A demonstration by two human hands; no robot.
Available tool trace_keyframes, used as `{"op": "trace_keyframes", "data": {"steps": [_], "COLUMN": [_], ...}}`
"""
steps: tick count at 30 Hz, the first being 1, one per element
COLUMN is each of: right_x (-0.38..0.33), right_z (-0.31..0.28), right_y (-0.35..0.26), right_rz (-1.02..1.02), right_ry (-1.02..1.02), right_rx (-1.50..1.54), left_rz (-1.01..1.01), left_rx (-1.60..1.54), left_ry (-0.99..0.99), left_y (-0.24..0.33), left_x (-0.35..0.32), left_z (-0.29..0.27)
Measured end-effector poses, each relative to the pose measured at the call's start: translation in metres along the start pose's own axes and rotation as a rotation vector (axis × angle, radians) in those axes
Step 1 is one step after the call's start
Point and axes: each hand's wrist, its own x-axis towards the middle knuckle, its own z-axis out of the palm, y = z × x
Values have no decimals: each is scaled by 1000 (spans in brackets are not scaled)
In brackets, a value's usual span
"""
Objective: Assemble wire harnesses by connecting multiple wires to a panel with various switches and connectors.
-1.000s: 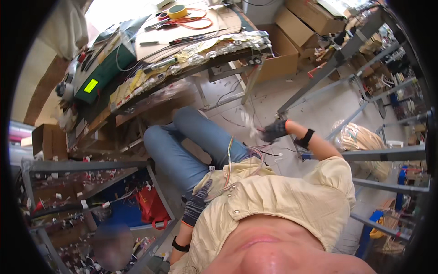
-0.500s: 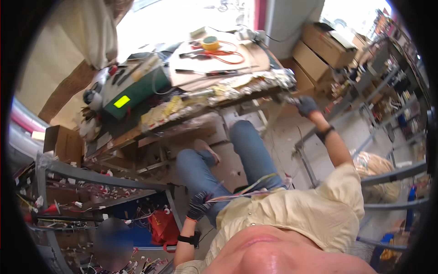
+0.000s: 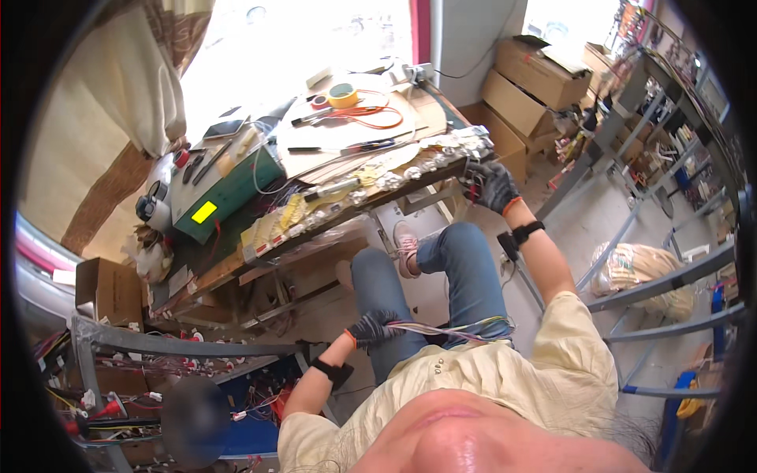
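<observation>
My left hand (image 3: 373, 327), in a dark striped glove with an orange cuff, is closed around one end of a bundle of thin multicoloured wires (image 3: 453, 329). The bundle lies across my lap, over my jeans. My right arm reaches forward to the right end of the workbench (image 3: 218, 282). There my right hand (image 3: 497, 189), in a dark grey glove, has its fingers curled beside the bench corner. Something small, dark and red shows at its fingertips, too small to name. A row of crumpled clear and yellow tape pieces (image 3: 359, 193) runs along the bench's front edge.
On the bench are a green box (image 3: 229, 201), a yellow tape roll (image 3: 343, 95) and an orange cable (image 3: 378, 118). Cardboard boxes (image 3: 524, 102) stand at the back right. Grey metal racks flank me, the left rack (image 3: 189, 344) full of wire harnesses.
My left hand has moved forward and right with the wires. My right hand has come in closer to the bench corner, fingers curling. My legs have shifted, and the whole view has turned slightly.
</observation>
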Motion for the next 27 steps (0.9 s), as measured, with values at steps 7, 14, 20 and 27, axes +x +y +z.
{"op": "trace_keyframes", "data": {"steps": [7,14,20,27], "right_x": [8,-146,-347,-578], "right_z": [-79,-86,-68,-10], "right_y": [-1,56,-27,-262], "right_rz": [-239,-429,-223,-817], "right_ry": [-146,-576,-304,1063], "right_rx": [-691,-1908,-1371,-2335], "left_rz": [384,766,744,1883], "left_rx": [394,509,272,1677], "left_ry": [-30,-77,169,531], "left_y": [7,206,424,636], "left_x": [54,69,142,261], "left_z": [15,-29,-101,-166]}}
